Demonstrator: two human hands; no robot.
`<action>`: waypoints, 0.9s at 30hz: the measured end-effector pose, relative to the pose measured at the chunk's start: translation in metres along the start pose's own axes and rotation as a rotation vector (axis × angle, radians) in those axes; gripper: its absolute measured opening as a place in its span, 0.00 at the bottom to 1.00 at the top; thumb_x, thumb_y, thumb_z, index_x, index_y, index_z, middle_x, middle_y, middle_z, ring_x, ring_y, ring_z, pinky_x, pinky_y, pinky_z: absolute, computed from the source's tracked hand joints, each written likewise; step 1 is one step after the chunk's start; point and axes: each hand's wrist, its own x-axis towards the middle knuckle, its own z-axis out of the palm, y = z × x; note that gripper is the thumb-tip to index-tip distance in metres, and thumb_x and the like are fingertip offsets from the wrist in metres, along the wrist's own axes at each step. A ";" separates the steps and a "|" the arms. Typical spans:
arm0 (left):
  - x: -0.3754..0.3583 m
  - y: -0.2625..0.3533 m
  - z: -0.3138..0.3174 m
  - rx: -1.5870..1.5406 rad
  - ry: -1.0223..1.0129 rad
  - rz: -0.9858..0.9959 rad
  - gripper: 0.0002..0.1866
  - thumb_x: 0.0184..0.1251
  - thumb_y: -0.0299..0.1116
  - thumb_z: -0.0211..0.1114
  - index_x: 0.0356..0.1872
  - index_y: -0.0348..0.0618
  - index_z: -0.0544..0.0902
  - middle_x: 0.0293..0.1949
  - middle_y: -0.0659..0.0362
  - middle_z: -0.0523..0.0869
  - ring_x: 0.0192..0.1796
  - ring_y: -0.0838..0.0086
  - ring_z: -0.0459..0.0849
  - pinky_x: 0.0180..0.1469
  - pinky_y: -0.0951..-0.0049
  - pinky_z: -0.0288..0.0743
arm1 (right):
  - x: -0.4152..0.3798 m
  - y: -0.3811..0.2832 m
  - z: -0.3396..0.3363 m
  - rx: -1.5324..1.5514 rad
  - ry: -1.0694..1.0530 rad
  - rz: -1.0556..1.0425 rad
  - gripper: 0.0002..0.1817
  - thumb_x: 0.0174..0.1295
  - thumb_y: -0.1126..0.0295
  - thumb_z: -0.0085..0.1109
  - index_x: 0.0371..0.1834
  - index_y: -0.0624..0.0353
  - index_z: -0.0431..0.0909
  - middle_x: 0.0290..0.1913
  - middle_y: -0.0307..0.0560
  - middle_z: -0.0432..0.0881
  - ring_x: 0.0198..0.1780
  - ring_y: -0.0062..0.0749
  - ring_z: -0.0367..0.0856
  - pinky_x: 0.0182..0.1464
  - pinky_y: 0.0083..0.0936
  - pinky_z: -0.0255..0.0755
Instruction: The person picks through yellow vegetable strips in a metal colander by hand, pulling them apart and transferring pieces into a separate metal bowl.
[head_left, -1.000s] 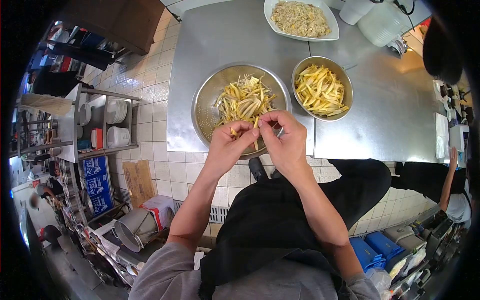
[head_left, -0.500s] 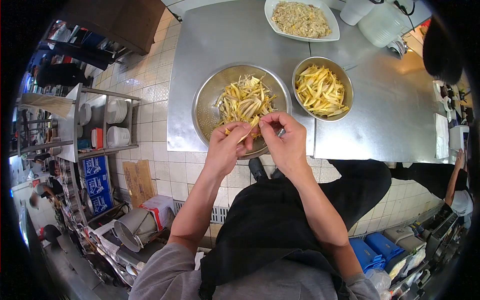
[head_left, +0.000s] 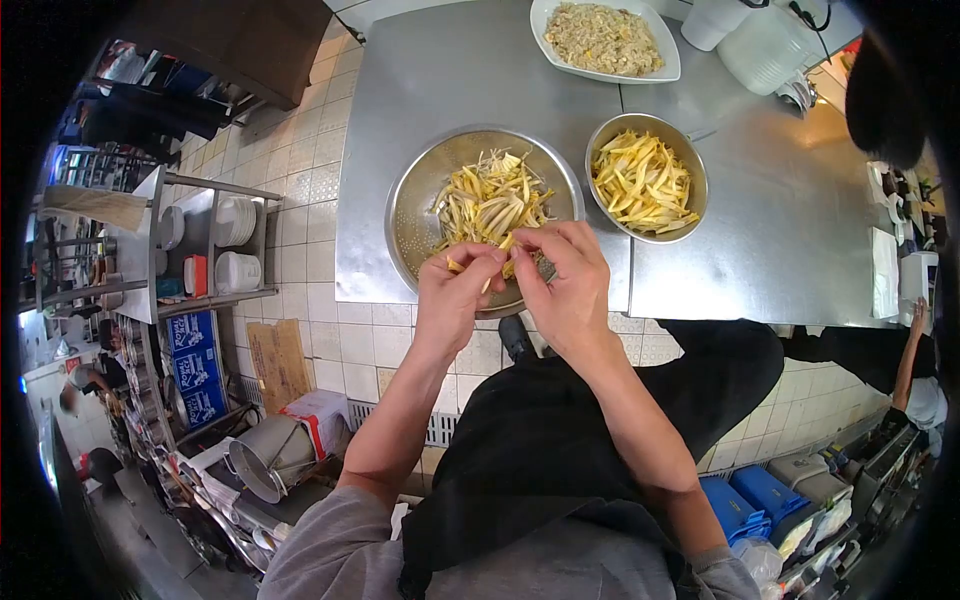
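My left hand (head_left: 455, 290) is closed over the front rim of a perforated metal colander (head_left: 412, 215), with a slender yellow floret (head_left: 507, 241) between the fingers. Thumb and forefinger of my right hand (head_left: 565, 280) pinch at the same floret, close to the left fingertips. Inside the colander lies a heap of yellow florets (head_left: 495, 200) with pale, thread-like ends; they resemble banana blossom florets. To the right stands a metal bowl (head_left: 697, 160) full of cleaner-looking yellow florets (head_left: 642, 180). My fingers partly hide the held floret.
Both vessels rest on a steel table (head_left: 740, 260). A white dish (head_left: 672, 55) of chopped, rice-like food is at the back, near white containers (head_left: 765, 50). Shelves with plates (head_left: 235, 222) stand left across the tiled floor. Another person's arm (head_left: 908, 355) shows at far right.
My right hand has shifted slightly, its fingers curling closer over the floret. The left hand stays almost in place. The colander and bowl have not moved.
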 end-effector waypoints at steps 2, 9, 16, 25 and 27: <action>-0.001 -0.001 0.002 0.020 0.005 0.015 0.07 0.72 0.29 0.71 0.44 0.35 0.87 0.34 0.61 0.87 0.30 0.84 0.81 0.25 0.84 0.61 | 0.000 0.000 -0.001 -0.010 -0.003 0.006 0.10 0.57 0.77 0.72 0.42 0.62 0.88 0.39 0.51 0.85 0.44 0.48 0.83 0.46 0.39 0.78; -0.002 0.000 0.003 -0.036 -0.039 0.026 0.08 0.74 0.31 0.73 0.43 0.36 0.87 0.33 0.62 0.87 0.29 0.86 0.80 0.23 0.85 0.58 | 0.001 0.002 -0.003 -0.088 -0.007 -0.047 0.08 0.56 0.76 0.73 0.39 0.62 0.87 0.39 0.50 0.85 0.43 0.48 0.82 0.46 0.40 0.78; -0.005 0.004 0.007 -0.038 -0.030 0.014 0.07 0.74 0.30 0.73 0.43 0.36 0.87 0.33 0.62 0.87 0.28 0.86 0.79 0.22 0.85 0.57 | 0.007 0.000 -0.009 0.116 -0.121 0.168 0.06 0.57 0.77 0.70 0.37 0.64 0.84 0.36 0.52 0.85 0.42 0.48 0.84 0.46 0.40 0.78; -0.005 0.004 0.004 -0.041 -0.062 0.002 0.06 0.74 0.29 0.73 0.42 0.37 0.86 0.33 0.62 0.87 0.29 0.86 0.80 0.23 0.85 0.57 | 0.008 0.004 -0.012 0.186 -0.260 0.261 0.07 0.56 0.75 0.68 0.31 0.63 0.78 0.32 0.52 0.83 0.38 0.50 0.83 0.42 0.42 0.77; -0.005 0.005 0.007 -0.080 -0.007 0.010 0.06 0.75 0.30 0.72 0.42 0.38 0.85 0.32 0.63 0.86 0.28 0.86 0.79 0.23 0.85 0.58 | 0.005 0.003 -0.008 0.144 -0.247 0.200 0.07 0.56 0.74 0.68 0.32 0.62 0.78 0.32 0.52 0.82 0.38 0.51 0.83 0.42 0.43 0.77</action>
